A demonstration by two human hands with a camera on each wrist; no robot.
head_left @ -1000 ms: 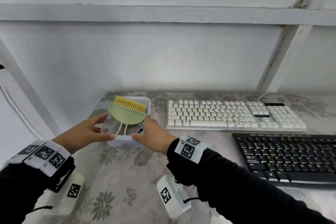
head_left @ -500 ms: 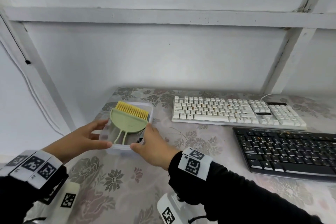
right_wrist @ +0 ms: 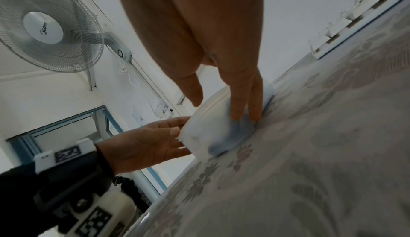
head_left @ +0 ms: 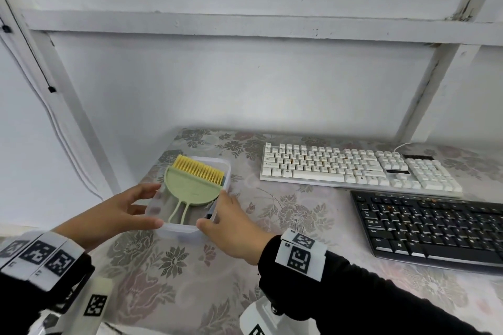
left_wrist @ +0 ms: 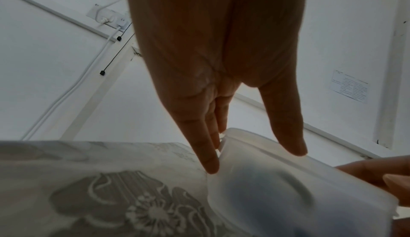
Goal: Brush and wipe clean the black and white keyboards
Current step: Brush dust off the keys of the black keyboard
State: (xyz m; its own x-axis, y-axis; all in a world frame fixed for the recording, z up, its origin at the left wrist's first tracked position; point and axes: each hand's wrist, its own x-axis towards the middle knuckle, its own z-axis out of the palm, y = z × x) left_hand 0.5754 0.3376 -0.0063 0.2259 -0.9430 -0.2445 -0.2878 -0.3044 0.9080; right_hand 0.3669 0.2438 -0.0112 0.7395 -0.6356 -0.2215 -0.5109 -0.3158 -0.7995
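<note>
A translucent plastic box (head_left: 179,230) stands on the table's left side. It holds a green dustpan (head_left: 190,189) and a yellow-bristled brush (head_left: 200,170). My left hand (head_left: 130,209) lays straight fingers along the box's left wall, thumb on the front edge. My right hand (head_left: 220,212) does the same on the right wall. The left wrist view shows my left hand (left_wrist: 252,160) at the box (left_wrist: 277,197) corner. In the right wrist view my right hand (right_wrist: 217,107) presses on the box (right_wrist: 210,135). To the right lie the white keyboard (head_left: 353,168) and, nearer, the black keyboard (head_left: 430,223).
A floral cloth (head_left: 285,226) covers the table, whose left edge runs close beside the box. A white wall with slanted frame bars (head_left: 81,122) rises behind. A wall fan (right_wrist: 44,28) hangs high up. The white keyboard's cable (head_left: 405,145) runs off at the back.
Both hands stay on the box, which has slid slightly left, away from the white keyboard. The head view has shifted left and closer.
</note>
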